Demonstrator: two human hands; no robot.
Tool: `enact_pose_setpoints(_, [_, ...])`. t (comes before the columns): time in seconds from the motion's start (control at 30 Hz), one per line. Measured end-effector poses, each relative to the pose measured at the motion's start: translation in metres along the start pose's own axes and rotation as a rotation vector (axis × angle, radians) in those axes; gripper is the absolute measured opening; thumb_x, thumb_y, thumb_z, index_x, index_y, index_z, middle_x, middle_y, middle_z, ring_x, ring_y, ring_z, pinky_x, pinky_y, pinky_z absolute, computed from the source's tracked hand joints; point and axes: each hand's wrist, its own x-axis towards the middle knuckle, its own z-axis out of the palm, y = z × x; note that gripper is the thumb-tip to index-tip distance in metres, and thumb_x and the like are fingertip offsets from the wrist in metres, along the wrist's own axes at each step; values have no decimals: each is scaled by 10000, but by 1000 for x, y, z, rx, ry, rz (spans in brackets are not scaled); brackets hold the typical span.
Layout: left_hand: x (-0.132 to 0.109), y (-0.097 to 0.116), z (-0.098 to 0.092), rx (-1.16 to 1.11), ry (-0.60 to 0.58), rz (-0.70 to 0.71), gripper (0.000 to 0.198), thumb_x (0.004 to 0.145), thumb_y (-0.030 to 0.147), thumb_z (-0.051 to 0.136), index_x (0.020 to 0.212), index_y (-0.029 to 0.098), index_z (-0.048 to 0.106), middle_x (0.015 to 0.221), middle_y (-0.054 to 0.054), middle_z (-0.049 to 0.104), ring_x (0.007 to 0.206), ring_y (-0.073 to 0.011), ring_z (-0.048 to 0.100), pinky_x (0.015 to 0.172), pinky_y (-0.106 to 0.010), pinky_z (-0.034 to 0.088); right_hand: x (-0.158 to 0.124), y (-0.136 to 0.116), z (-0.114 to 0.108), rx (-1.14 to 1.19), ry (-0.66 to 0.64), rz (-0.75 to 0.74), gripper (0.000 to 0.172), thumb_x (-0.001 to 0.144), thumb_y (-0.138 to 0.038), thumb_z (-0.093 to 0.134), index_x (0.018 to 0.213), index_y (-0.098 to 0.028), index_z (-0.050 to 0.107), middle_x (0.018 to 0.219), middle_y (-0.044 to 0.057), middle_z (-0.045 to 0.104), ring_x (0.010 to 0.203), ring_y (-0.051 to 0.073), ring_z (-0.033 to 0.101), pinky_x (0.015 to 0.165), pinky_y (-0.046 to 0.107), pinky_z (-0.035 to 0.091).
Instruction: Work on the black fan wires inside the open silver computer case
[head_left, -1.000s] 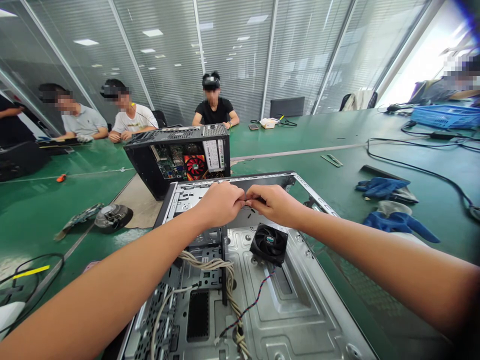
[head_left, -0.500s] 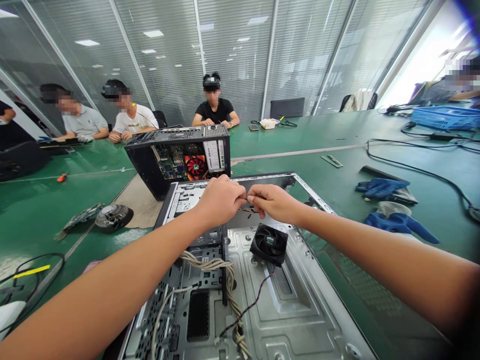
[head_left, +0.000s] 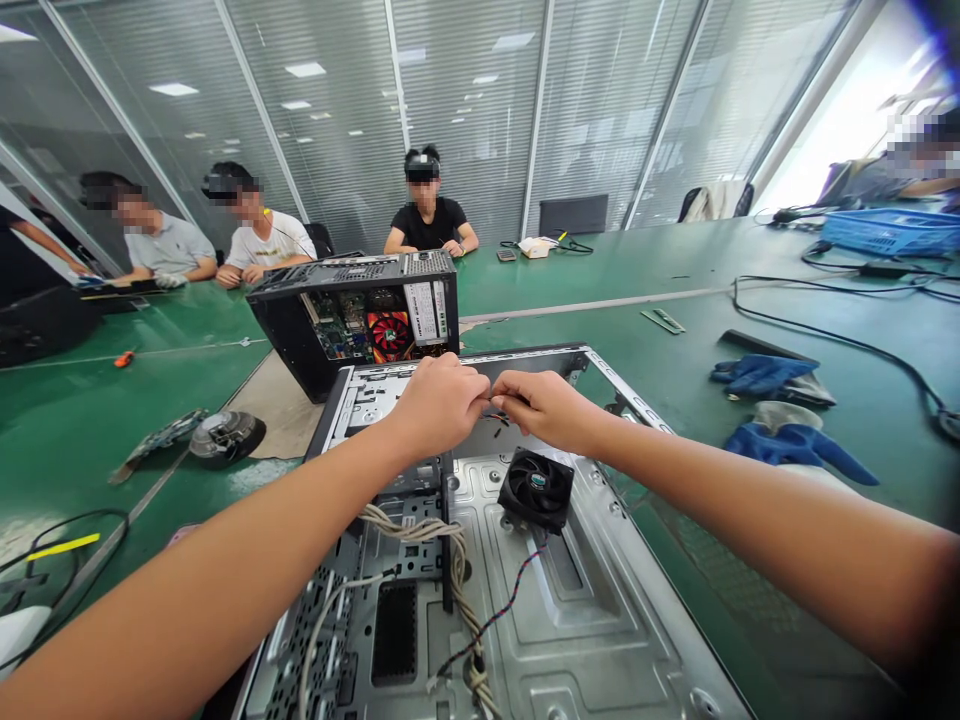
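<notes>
Fingertip to fingertip, my left hand [head_left: 444, 400] and my right hand [head_left: 541, 405] meet over the far part of an open computer case [head_left: 600, 610]. Both are closed in a pinch on thin wires [head_left: 496, 418], a short stretch of which shows just below the fingers. Whatever is at the pinched ends is hidden. Nearer to me, a black cooling fan [head_left: 537, 488] lies loose on the bare metal panel, its twisted red-and-blue lead [head_left: 501, 612] trailing toward a small white plug. A bundle of beige cables [head_left: 459, 575] runs along the drive bay.
A second computer tower [head_left: 285, 335] with a red fan stands behind the case. At left lie a round heatsink [head_left: 227, 436], a circuit board [head_left: 166, 440] and black cables. Blue gloves [head_left: 772, 378] and a memory stick [head_left: 663, 321] are at right. Several people sit around the table.
My fingertips have shifted slightly, and the wires below them have moved a little. At far left, a person's arm has reached toward the table. The cooling fan stays put.
</notes>
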Motion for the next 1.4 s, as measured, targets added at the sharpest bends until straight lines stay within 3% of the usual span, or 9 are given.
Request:
enact_pose_setpoints(0.53, [0, 2, -3, -3, 39, -54, 198, 899, 297, 532, 771, 192, 642, 823, -31, 694, 841, -225, 518, 682, -336, 287, 2, -5, 0, 153, -58, 63, 201, 890, -193, 420, 702, -208, 492, 587, -24, 618, 555, 132, 627, 661, 283, 435])
enact_pose_setpoints(0.77, [-2, 2, 0, 86, 145, 11, 203, 913, 290, 537, 769, 179, 629, 820, -25, 695, 835, -216, 503, 685, -339, 273, 3, -4, -1, 492, -118, 205, 174, 886, -216, 469, 714, -198, 483, 568, -38, 571, 458, 105, 582, 534, 256, 421])
enact_pose_setpoints(1.0, [-4, 5, -1, 242, 265, 91, 201, 917, 201, 492, 760, 176, 614, 795, -33, 679, 872, -222, 497, 736, -365, 274, 0, -9, -6, 611, -143, 290, 187, 922, -217, 448, 746, -186, 503, 566, -48, 559, 445, 71, 549, 501, 225, 344])
enact_pose_setpoints(1.2, [-5, 4, 1, 200, 234, 68, 195, 917, 250, 528, 760, 178, 619, 802, -26, 685, 852, -215, 501, 719, -362, 267, 2, -2, -4, 562, -156, 223, 170, 906, -236, 460, 748, -193, 507, 557, -48, 540, 448, 91, 540, 522, 252, 393])
enact_pose_setpoints(1.4, [-3, 2, 5, 103, 108, 23, 208, 925, 296, 537, 797, 182, 655, 823, -27, 689, 842, -210, 505, 710, -352, 275, 3, 5, -1, 287, -110, 75, 184, 880, -249, 464, 705, -206, 498, 589, -28, 563, 507, 124, 570, 594, 289, 435])
